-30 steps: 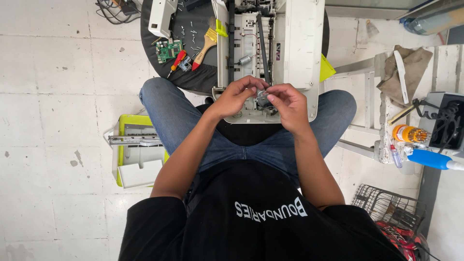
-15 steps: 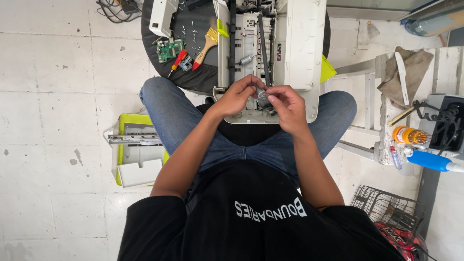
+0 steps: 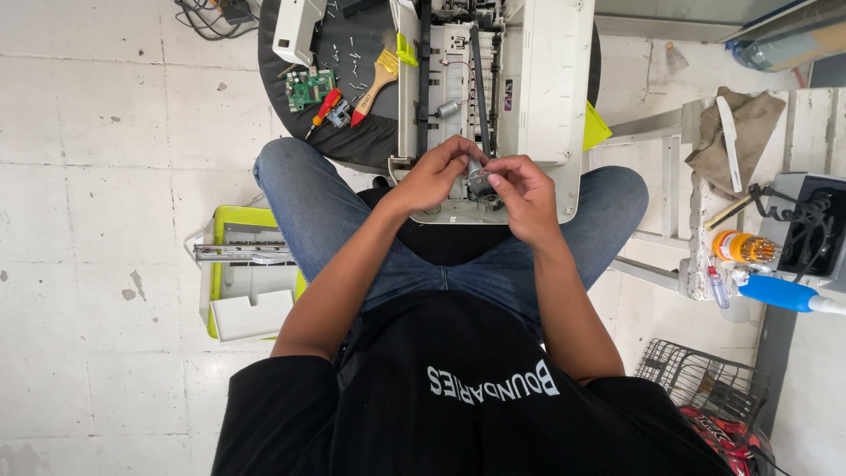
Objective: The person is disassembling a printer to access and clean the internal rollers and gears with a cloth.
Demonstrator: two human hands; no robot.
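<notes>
Over the opened printer (image 3: 538, 97), I see left hand (image 3: 434, 176) and right hand (image 3: 522, 196) pinch a small motor (image 3: 478, 174); a slip could drop it toward 6 o'clock into my lap.

This is a small repair workshop for electronics, set up on a bare floor of pale, stained tiles (image 3: 97, 132). A round dark tabletop (image 3: 352, 141) carries an opened white machine (image 3: 529, 97) with its cover off and its belt and wiring showing. At the tabletop's left edge lie a green circuit board (image 3: 310, 88), a red-handled screwdriver (image 3: 324, 110), a wooden brush (image 3: 377, 79) and loose screws. Off to the right, a white rack (image 3: 696, 176) holds a rag (image 3: 736, 132), a tub of screwdriver bits (image 3: 740, 247) and a soldering station (image 3: 811, 229). A yellow-edged machine part (image 3: 242, 273) lies on the floor at the left, and a wire basket (image 3: 705, 379) at the lower right.
</notes>
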